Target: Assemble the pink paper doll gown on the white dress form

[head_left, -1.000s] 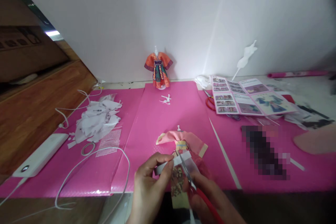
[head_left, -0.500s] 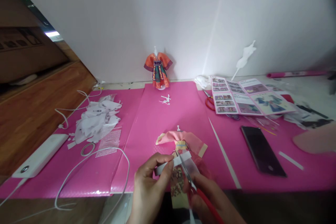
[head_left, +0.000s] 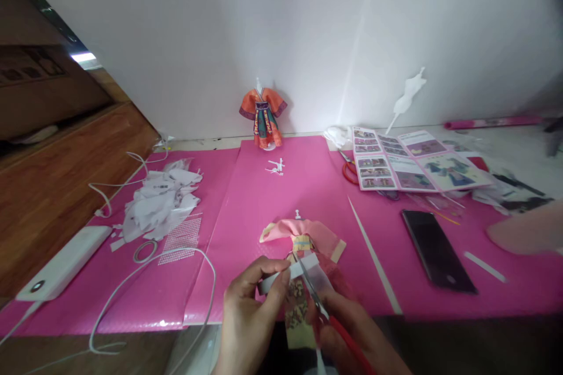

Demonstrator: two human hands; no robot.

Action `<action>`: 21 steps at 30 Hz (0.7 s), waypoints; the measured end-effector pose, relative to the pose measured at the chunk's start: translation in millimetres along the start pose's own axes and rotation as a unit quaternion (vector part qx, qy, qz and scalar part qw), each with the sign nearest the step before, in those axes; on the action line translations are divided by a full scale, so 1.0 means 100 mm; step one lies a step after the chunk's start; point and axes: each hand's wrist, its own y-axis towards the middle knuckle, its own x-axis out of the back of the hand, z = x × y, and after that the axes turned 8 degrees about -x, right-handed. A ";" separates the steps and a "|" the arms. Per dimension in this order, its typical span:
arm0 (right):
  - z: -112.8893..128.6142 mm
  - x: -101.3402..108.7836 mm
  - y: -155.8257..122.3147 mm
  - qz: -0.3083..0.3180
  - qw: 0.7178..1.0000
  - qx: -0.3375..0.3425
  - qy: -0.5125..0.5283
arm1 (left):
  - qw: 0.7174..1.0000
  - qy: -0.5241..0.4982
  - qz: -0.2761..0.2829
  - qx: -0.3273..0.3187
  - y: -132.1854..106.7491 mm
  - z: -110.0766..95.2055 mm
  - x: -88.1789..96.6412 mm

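Note:
My left hand (head_left: 250,302) pinches a white strip (head_left: 297,270) that looks like tape or paper, between thumb and forefinger. In my right hand (head_left: 347,322) are scissors (head_left: 313,290) with red handles, their metal blades lying across the strip. A whitish, see-through piece (head_left: 322,278) shows beside the blades. Just beyond my hands, a small pink doll dress (head_left: 316,233) with a yellow waistband lies on the pink mat. Its patterned yellow front panel (head_left: 299,310) runs down beneath my hands, over the mat's near edge. My right fingers are partly hidden by the handles.
A dressed orange doll form (head_left: 263,111) stands at the back, with white scraps (head_left: 276,167) before it. A phone (head_left: 437,252), an instruction sheet (head_left: 391,173) and other scissors (head_left: 349,171) are right. Left are white scraps (head_left: 162,199), a tape roll (head_left: 145,251), a power bank (head_left: 64,263) and its cable.
The whole view has shifted very slightly. My hands, the strip and the scissors keep nearly the same pose.

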 end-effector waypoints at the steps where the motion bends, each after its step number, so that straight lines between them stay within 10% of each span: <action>1: -0.03 0.00 0.01 0.009 1.000 0.007 -0.001 | 1.000 0.000 0.000 -0.002 0.00 0.00 0.00; 21: -0.11 0.02 0.05 0.021 0.999 0.043 -0.011 | 1.000 0.006 0.006 -0.004 -0.02 -0.02 -0.01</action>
